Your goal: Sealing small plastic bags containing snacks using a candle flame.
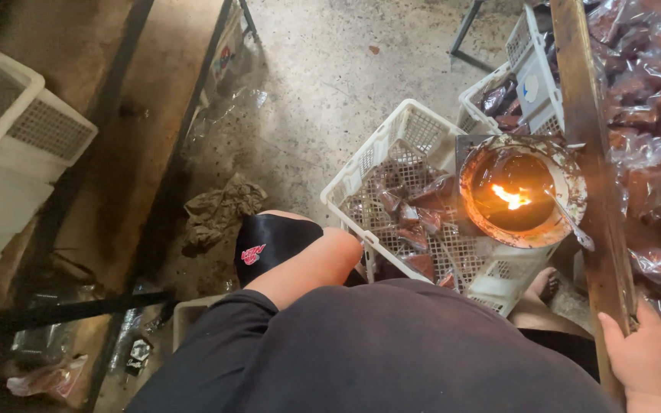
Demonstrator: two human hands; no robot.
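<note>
Dark shirt filling the foreground, person sitting by a flame.
Right hand is resting open on desk edge, holding nothing; left unseen; keeping clear of bowl.

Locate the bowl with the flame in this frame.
In the head view the round bowl sits right of centre, resting over the white plastic crate of dark packets, against the wooden board edge, up from the right hand.

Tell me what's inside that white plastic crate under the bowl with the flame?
The white crate holds several small clear packets of dark reddish-brown filling, lying loose on its mesh floor. The metal bowl and its stand cover the crate's right part, so whatever lies beneath stays hidden.
</note>
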